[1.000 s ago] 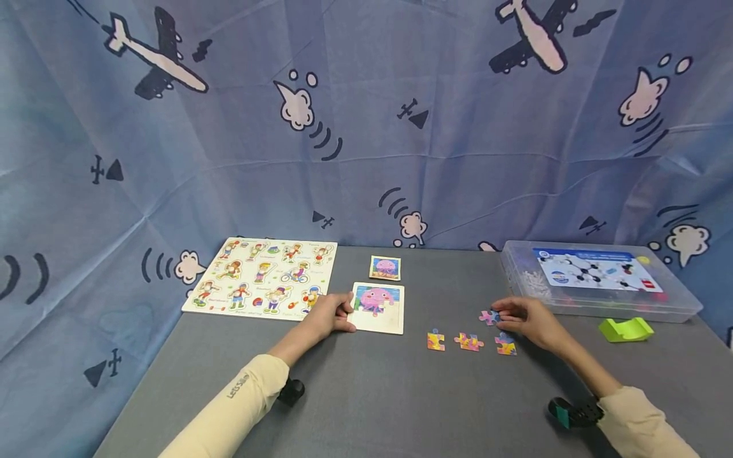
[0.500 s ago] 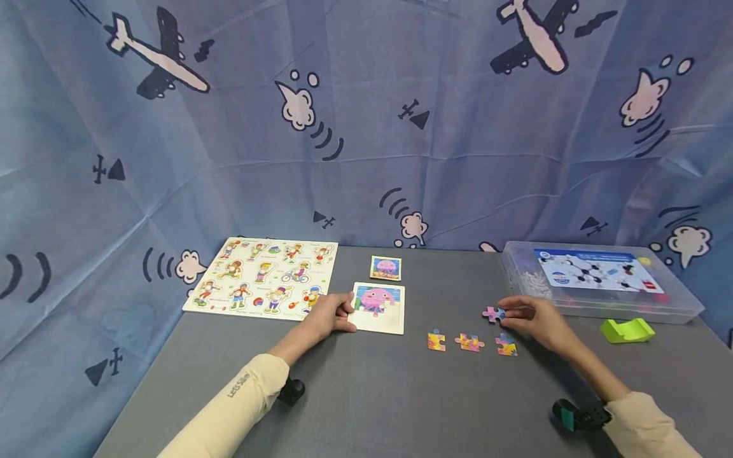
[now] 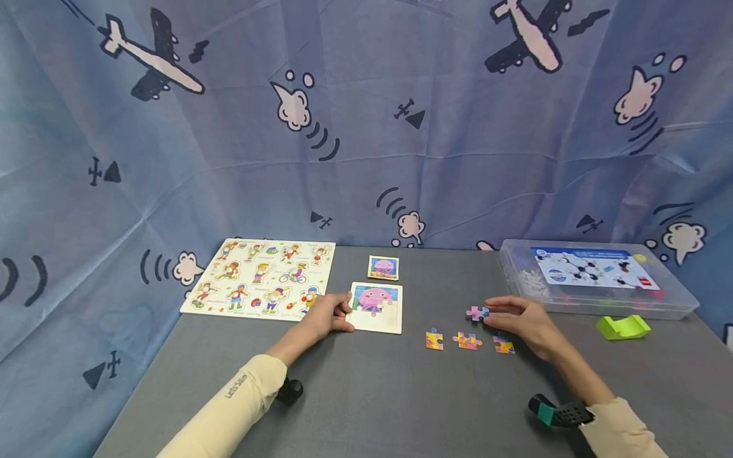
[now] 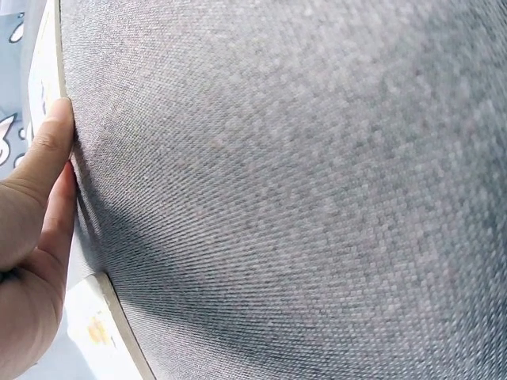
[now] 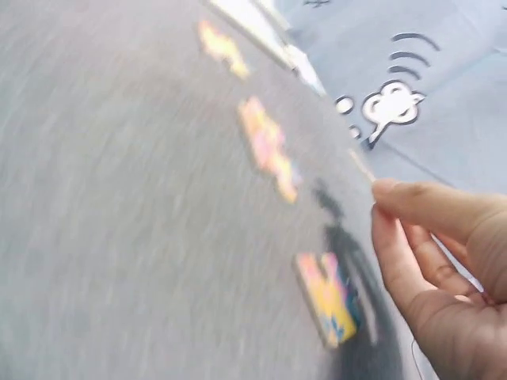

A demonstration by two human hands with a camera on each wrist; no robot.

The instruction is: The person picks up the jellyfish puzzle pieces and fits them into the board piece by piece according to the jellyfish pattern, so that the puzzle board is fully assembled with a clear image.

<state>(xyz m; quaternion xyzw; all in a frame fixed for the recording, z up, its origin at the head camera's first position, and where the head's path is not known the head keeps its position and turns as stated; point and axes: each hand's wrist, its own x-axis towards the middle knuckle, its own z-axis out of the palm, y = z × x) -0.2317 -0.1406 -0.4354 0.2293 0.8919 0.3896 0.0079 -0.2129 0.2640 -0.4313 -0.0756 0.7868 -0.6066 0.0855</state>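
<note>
My left hand [image 3: 321, 318] holds the left edge of a small square puzzle board [image 3: 388, 323], partly filled with a pink octopus picture. In the left wrist view the thumb and a finger meet at the board's edge [image 4: 60, 59]. A pink and blue jigsaw piece [image 3: 474, 313] is pinched between the thumb and fingers of my right hand [image 3: 525, 324], raised off the table with its shadow below. In front of that hand lie three loose jigsaw pieces: a yellow one [image 3: 434, 341], a pink and yellow one [image 3: 467, 341] and a yellow and purple one [image 3: 504, 345].
A small octopus picture card [image 3: 383, 268] lies behind the puzzle board. At the left is a large board with sports figures [image 3: 258, 273]. A clear plastic case [image 3: 601, 306] and a green holder [image 3: 623, 327] stand at the right. A printed curtain [image 3: 366, 127] hangs behind the table.
My right hand has lifted the pink and blue jigsaw piece and moved it slightly left. The left hand stays at the puzzle board's edge.
</note>
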